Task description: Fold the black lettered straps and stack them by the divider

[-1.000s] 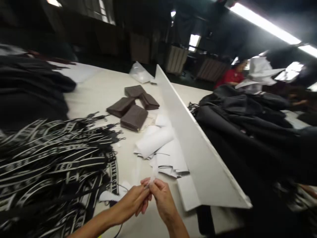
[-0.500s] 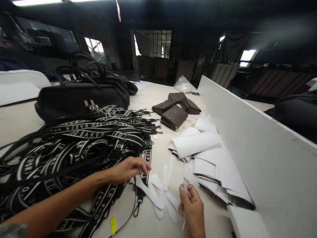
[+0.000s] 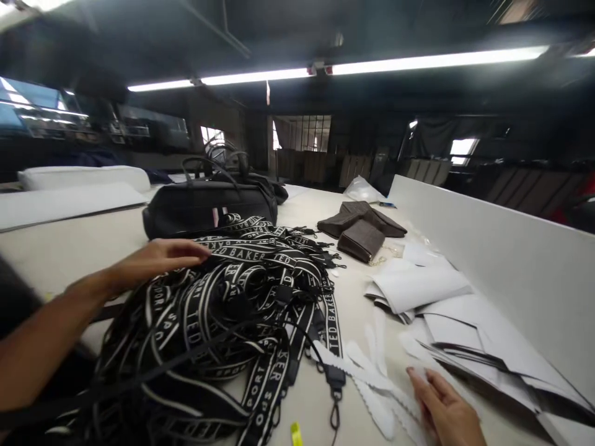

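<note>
My left hand (image 3: 170,257) reaches over a heap of black-and-white lettered webbing straps (image 3: 204,310), its fingers stretched out and nothing visible in them. The fingertips are close above the heap; contact is hard to tell. At the lower right, my right hand (image 3: 446,409) is curled, with a thin white strip seemingly pinched between thumb and fingers, largely hidden. Just left of it lie several white strips with wavy edges (image 3: 372,378), overlapping one another. A strap end with a black metal snap hook (image 3: 334,412) rests beside them.
Stacked white sheets (image 3: 465,334) lie at right, along a low white partition (image 3: 502,235). Brown chain-strap bags (image 3: 362,238) and a clear plastic bag (image 3: 362,189) stand farther back. A black handbag (image 3: 214,207) sits behind the straps. A yellow tag (image 3: 296,433) is in front.
My left hand has moved away from the white strips, leftward and back over the strap heap. My right hand stays near the paper stack. The view has tilted up and turned left.
</note>
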{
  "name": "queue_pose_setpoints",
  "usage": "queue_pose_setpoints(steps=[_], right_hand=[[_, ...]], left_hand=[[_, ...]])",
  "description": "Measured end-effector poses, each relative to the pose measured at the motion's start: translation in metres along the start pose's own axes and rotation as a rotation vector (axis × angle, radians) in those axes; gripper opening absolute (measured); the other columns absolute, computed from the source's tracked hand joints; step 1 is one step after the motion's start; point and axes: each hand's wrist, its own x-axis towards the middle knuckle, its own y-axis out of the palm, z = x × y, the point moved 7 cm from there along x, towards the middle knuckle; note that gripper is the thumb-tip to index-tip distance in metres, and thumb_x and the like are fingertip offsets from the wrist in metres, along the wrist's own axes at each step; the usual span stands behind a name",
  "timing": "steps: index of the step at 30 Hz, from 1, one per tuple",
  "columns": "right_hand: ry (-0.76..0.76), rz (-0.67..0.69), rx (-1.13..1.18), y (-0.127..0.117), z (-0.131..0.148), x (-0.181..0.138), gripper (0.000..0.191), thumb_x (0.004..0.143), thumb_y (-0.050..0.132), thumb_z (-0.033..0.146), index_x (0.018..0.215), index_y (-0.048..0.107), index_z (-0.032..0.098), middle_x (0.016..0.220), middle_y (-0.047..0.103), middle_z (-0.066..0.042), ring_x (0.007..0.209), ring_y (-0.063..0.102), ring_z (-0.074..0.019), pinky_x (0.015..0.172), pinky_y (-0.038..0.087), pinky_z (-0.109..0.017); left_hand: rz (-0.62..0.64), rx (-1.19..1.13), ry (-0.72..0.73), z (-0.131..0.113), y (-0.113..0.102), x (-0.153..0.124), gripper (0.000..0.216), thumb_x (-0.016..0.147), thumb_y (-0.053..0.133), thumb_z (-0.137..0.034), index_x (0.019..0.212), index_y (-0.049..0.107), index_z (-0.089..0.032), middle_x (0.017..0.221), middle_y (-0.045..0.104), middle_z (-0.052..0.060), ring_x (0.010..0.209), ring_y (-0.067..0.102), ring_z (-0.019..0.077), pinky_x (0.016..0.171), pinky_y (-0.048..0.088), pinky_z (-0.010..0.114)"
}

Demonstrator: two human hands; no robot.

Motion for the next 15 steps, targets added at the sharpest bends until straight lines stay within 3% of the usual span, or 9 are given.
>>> queue_pose_setpoints(steps=[2, 3, 6, 10, 12, 15], right_hand=[[-0.002, -0.018, 0.007, -0.001, 0.002, 0.005, 0.072, 0.049, 0.083, 0.056, 0.106, 0.061, 0.017, 0.053, 0.044, 0.008, 0.045, 0.039, -0.0083, 0.039, 0.033, -0.017], [-0.008, -0.024, 0.014, -0.002, 0.002, 0.007, 0.074, 0.047, 0.083, 0.054, 0.106, 0.061, 0.017, 0.053, 0.045, 0.008, 0.046, 0.040, -0.0084, 0.039, 0.034, -0.017], [-0.028, -0.038, 0.016, -0.007, -0.001, 0.008, 0.074, 0.043, 0.085, 0.048, 0.106, 0.062, 0.018, 0.054, 0.048, 0.008, 0.046, 0.042, -0.0087, 0.039, 0.038, -0.017], [-0.020, -0.077, -0.002, -0.013, -0.005, 0.007, 0.071, 0.038, 0.087, 0.042, 0.101, 0.065, 0.018, 0.057, 0.053, 0.007, 0.048, 0.048, -0.0103, 0.045, 0.047, -0.020], [-0.034, -0.087, 0.005, -0.010, -0.003, 0.008, 0.067, 0.037, 0.086, 0.042, 0.096, 0.065, 0.018, 0.054, 0.053, 0.006, 0.046, 0.048, -0.0107, 0.042, 0.045, -0.020], [-0.105, -0.069, 0.025, -0.002, 0.003, 0.011, 0.057, 0.041, 0.084, 0.046, 0.087, 0.065, 0.018, 0.049, 0.051, 0.006, 0.037, 0.042, -0.0103, 0.031, 0.034, -0.020]], left_hand=[[-0.084, 0.222, 0.083, -0.011, 0.005, 0.026, 0.058, 0.061, 0.070, -0.050, 0.112, 0.067, -0.023, 0.123, 0.066, 0.005, 0.112, 0.058, 0.0283, 0.095, 0.046, 0.036], [-0.085, 0.255, 0.088, -0.011, 0.010, 0.036, 0.056, 0.055, 0.075, -0.042, 0.106, 0.069, -0.020, 0.119, 0.067, 0.007, 0.111, 0.058, 0.0294, 0.095, 0.046, 0.034], [-0.164, 0.311, 0.037, -0.002, 0.004, 0.053, 0.022, 0.064, 0.065, -0.026, 0.084, 0.070, -0.019, 0.088, 0.072, 0.007, 0.088, 0.065, 0.0266, 0.077, 0.047, 0.030], [-0.457, 0.315, 0.031, -0.016, -0.061, 0.051, 0.019, 0.078, 0.051, -0.019, 0.092, 0.064, -0.017, 0.080, 0.070, 0.005, 0.086, 0.064, 0.0236, 0.074, 0.043, 0.027], [-0.580, 0.301, 0.070, -0.042, -0.099, 0.048, 0.020, 0.081, 0.046, -0.015, 0.092, 0.062, -0.016, 0.081, 0.070, 0.003, 0.085, 0.064, 0.0192, 0.075, 0.043, 0.025], [-0.748, 0.281, 0.174, -0.103, -0.149, 0.044, 0.021, 0.082, 0.046, -0.012, 0.096, 0.061, -0.014, 0.077, 0.069, -0.001, 0.078, 0.062, 0.0132, 0.075, 0.042, 0.020]])
